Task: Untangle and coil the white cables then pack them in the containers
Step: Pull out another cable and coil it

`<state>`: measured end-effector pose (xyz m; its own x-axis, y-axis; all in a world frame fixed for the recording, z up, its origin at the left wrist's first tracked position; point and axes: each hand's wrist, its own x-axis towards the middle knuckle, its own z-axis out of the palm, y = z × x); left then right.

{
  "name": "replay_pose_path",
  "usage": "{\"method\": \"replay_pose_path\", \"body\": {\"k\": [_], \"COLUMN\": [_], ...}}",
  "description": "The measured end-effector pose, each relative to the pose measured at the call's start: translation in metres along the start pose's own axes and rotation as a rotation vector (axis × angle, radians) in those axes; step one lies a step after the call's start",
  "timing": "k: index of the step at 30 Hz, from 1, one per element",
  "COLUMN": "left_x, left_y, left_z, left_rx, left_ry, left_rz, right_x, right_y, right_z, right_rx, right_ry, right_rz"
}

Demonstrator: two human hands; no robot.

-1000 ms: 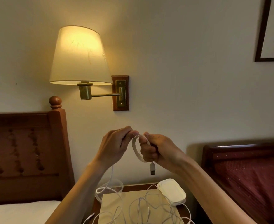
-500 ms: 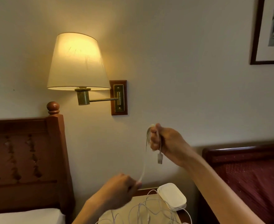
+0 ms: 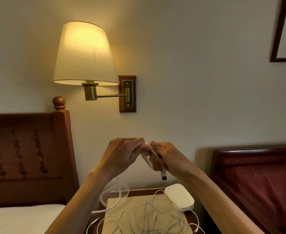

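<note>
Left hand point(image 3: 122, 156) back up from low, meeting right hand point(image 3: 164, 157) mid-frame; both pinching a white cable point(image 3: 148, 159), plug point(image 3: 163, 176) dangling; another loop added, coil growing; tangle point(image 3: 155, 218) and container point(image 3: 179, 196) below, near.

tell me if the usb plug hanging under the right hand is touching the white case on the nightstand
Apart. The head view shows the USB plug dangling below the right hand, with bare wall visible between its tip and the white case below.
</note>
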<state>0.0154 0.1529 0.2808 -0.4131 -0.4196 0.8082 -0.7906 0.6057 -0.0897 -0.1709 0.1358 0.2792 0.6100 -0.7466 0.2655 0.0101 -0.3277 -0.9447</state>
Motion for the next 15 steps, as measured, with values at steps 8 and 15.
{"method": "replay_pose_path", "body": {"k": [8,15], "left_x": [-0.007,-0.084], "left_y": [-0.031,-0.067], "left_z": [0.017,0.061], "left_rx": [-0.221,-0.355], "left_ry": [0.09,0.08], "left_rz": [-0.114,-0.457], "right_x": [-0.008,-0.013], "right_y": [-0.01,-0.021], "right_z": [-0.015,-0.038], "right_rx": [0.469,0.727], "right_ry": [-0.104,0.014], "right_rz": [0.119,0.009]}}
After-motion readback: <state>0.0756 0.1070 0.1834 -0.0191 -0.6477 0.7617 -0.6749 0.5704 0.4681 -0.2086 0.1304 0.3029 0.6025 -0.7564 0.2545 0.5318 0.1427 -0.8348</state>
